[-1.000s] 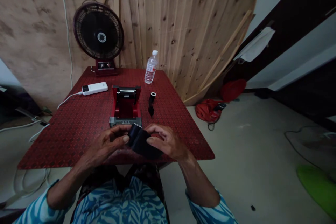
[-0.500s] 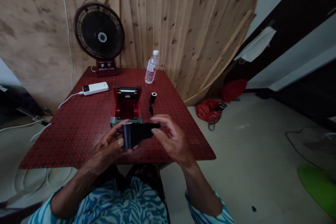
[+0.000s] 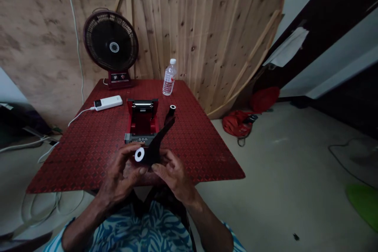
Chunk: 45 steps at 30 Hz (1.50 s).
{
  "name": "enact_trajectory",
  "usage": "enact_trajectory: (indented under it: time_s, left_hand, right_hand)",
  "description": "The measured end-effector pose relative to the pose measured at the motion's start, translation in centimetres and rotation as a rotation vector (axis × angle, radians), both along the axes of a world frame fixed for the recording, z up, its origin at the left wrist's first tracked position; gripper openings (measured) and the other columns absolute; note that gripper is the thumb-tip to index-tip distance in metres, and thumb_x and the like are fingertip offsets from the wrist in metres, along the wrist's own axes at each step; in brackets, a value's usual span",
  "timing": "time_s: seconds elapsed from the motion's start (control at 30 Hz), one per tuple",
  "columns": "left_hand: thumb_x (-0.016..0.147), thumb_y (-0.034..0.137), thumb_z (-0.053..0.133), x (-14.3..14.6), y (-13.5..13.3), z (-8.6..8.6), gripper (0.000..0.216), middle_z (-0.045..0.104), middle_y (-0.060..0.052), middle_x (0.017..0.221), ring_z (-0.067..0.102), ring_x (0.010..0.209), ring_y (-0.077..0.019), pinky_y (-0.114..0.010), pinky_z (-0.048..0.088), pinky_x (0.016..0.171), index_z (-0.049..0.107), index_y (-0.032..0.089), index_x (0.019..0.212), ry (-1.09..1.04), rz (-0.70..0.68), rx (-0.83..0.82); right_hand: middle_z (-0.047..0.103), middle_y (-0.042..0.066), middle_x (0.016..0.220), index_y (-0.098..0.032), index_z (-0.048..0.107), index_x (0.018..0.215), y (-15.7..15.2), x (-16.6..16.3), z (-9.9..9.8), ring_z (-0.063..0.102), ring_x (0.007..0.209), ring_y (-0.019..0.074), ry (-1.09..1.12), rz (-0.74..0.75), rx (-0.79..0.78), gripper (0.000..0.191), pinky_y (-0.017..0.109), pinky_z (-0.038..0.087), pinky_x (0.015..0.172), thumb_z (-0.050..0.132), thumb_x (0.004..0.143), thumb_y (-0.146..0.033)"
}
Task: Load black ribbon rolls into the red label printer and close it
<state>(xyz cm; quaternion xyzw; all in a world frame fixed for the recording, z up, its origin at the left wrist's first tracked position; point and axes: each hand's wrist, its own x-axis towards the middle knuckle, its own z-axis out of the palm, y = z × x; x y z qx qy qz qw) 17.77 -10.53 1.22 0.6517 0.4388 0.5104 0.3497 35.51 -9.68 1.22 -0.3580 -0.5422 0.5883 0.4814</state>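
Both my hands hold a black ribbon roll (image 3: 143, 154) with a white core end facing me, just above the near edge of the red table (image 3: 88, 141). My left hand (image 3: 122, 175) pinches the roll from the left, fingers closed. My right hand (image 3: 171, 173) grips it from the right. A black strip of ribbon (image 3: 162, 136) runs up from the roll to a small black spool (image 3: 171, 109) standing on the table. Beyond the roll sits a small red printer (image 3: 141, 122) with its lid open.
At the table's back stand a dark fan (image 3: 111, 45) and a clear water bottle (image 3: 169, 78). A white power bank (image 3: 108, 102) with a cable lies left of the printer. A red bag (image 3: 238, 123) lies on the floor at the right. Wooden boards lean behind.
The roll has been turned so its white core end faces me. The black ribbon is now drawn out taut toward the small spool. My right hand came back in against the roll.
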Motion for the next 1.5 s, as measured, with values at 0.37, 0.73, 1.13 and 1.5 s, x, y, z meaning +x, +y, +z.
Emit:
enact_trajectory:
  time_s: [0.37,0.73,1.13,1.5]
  left_hand:
    - [0.073,0.041,0.066,-3.8,3.3,3.7,0.025,0.069,-0.005,0.085,0.063,0.081,-0.0237,-0.034,0.052,0.073,0.067,0.019,0.084,0.297,0.073,-0.083]
    - [0.069,0.014,0.056,-2.1,13.5,3.6,0.032,0.072,-0.005,0.096,0.063,0.093,-0.0244,-0.037,0.047,0.086,0.071,0.021,0.095,0.830,-0.060,0.058]
    - [0.064,0.005,0.050,-0.9,16.4,3.8,0.040,0.075,-0.004,0.094,0.066,0.094,-0.0250,-0.035,0.044,0.085,0.073,0.023,0.092,1.126,-0.209,-0.065]
    - [0.066,0.009,0.056,-1.5,15.8,4.5,0.037,0.073,-0.003,0.096,0.067,0.090,-0.0232,-0.030,0.045,0.078,0.070,0.023,0.098,0.996,-0.251,-0.054]
  right_hand:
    - [0.066,0.006,0.104,-0.026,0.048,0.127,0.6,1.8,-1.6,0.064,0.088,0.0181,-0.480,-0.112,0.444,0.042,0.034,0.053,0.081,0.057,0.086,-0.029]
    - [0.070,0.005,0.091,-0.023,0.063,0.102,3.0,5.5,-7.7,0.067,0.085,0.0196,-0.507,-0.334,0.236,0.021,0.034,0.053,0.080,0.048,0.088,-0.030]
    - [0.071,0.006,0.094,-0.022,0.064,0.098,2.9,5.3,-7.8,0.067,0.089,0.0187,-0.517,-0.340,0.318,0.020,0.030,0.052,0.080,0.048,0.087,-0.026]
    - [0.071,0.006,0.094,-0.021,0.066,0.097,2.7,5.3,-8.0,0.067,0.088,0.0194,-0.529,-0.357,0.333,0.021,0.030,0.052,0.078,0.047,0.088,-0.027]
